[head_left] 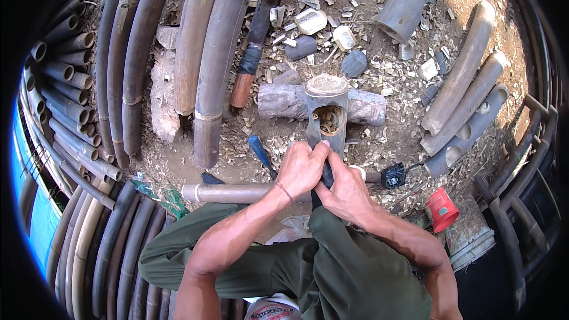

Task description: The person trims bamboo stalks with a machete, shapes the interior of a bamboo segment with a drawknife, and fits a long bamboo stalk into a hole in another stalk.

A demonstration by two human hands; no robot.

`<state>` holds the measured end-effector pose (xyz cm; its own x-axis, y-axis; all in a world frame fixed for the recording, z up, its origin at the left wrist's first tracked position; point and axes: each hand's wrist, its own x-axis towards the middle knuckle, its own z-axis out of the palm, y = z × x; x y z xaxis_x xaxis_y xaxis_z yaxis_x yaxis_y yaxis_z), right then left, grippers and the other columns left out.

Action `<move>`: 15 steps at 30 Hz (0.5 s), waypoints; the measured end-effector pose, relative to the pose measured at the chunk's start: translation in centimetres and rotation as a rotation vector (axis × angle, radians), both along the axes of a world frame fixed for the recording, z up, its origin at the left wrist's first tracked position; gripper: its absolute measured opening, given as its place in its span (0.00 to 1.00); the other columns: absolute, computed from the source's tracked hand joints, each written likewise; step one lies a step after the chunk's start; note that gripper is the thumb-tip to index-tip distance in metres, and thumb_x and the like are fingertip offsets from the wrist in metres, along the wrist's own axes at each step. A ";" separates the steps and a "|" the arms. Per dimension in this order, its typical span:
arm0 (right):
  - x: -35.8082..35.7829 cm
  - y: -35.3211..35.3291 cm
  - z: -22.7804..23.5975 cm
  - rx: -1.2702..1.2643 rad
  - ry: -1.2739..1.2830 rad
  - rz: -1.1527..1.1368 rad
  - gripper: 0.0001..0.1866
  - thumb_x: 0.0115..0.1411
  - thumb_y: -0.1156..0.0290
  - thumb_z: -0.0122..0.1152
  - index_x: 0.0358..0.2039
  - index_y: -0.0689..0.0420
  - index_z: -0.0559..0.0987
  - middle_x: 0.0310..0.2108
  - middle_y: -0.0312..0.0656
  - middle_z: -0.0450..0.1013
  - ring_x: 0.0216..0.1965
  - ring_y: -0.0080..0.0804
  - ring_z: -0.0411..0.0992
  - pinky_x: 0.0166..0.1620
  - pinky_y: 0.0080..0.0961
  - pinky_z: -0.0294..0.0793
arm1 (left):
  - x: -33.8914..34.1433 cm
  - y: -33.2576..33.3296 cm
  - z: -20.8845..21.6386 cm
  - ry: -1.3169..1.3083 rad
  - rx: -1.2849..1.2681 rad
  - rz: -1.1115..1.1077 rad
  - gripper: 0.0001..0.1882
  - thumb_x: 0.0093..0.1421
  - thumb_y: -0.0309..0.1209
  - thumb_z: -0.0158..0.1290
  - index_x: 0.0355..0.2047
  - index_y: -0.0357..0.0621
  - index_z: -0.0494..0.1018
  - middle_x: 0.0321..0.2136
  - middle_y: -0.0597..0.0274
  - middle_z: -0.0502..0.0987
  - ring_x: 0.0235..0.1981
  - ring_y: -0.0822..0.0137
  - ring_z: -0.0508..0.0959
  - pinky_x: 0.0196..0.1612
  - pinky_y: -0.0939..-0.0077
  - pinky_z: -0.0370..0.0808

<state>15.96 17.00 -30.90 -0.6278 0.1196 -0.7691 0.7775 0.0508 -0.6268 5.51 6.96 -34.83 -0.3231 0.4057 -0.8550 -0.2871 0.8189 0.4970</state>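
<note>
A thick grey-brown bamboo piece (335,142) points away from me, its far end resting across a short log (281,102). An oval hole is cut into its upper side, with pale, rough fibres showing inside. A knife (313,135) has its dark blade at the left rim of this hole. My left hand (301,168) is closed around the knife near the base of the blade, thumb on top. Just below and to the right, my right hand (348,192) is wrapped round the dark handle. The hands touch each other, hiding part of the knife.
Long bamboo poles (207,83) lie at the left; a holed bamboo length (465,136) lies at the right. Wood chips and cut pieces (311,22) litter the ground. Nearby are a blue-handled tool (259,149), a black tape measure (393,175) and a red container (441,210).
</note>
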 end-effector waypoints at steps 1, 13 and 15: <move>-0.1 -0.7 -0.2 0.010 0.009 -0.037 0.31 0.54 0.74 0.58 0.58 0.67 0.60 0.29 0.66 0.74 0.33 0.67 0.74 0.36 0.52 0.74 | -0.5 -0.1 -0.1 0.045 0.028 -0.061 0.30 0.63 0.44 0.50 0.18 0.23 0.70 0.09 0.44 0.65 0.13 0.67 0.67 0.20 0.59 0.66; -1.3 7.4 2.5 0.418 -0.019 0.380 0.23 0.55 0.74 0.58 0.53 0.59 0.70 0.39 0.55 0.77 0.34 0.59 0.76 0.37 0.50 0.76 | 2.7 5.2 0.7 -0.208 0.270 0.401 0.23 0.68 0.40 0.42 0.30 0.28 0.75 0.15 0.59 0.73 0.19 0.70 0.74 0.25 0.69 0.70; -3.3 9.9 2.7 0.410 0.022 0.522 0.19 0.55 0.74 0.58 0.49 0.58 0.73 0.30 0.54 0.77 0.32 0.57 0.76 0.34 0.49 0.75 | 1.8 6.3 1.0 -0.271 0.287 0.431 0.24 0.68 0.40 0.42 0.28 0.29 0.74 0.15 0.59 0.73 0.18 0.71 0.73 0.24 0.70 0.69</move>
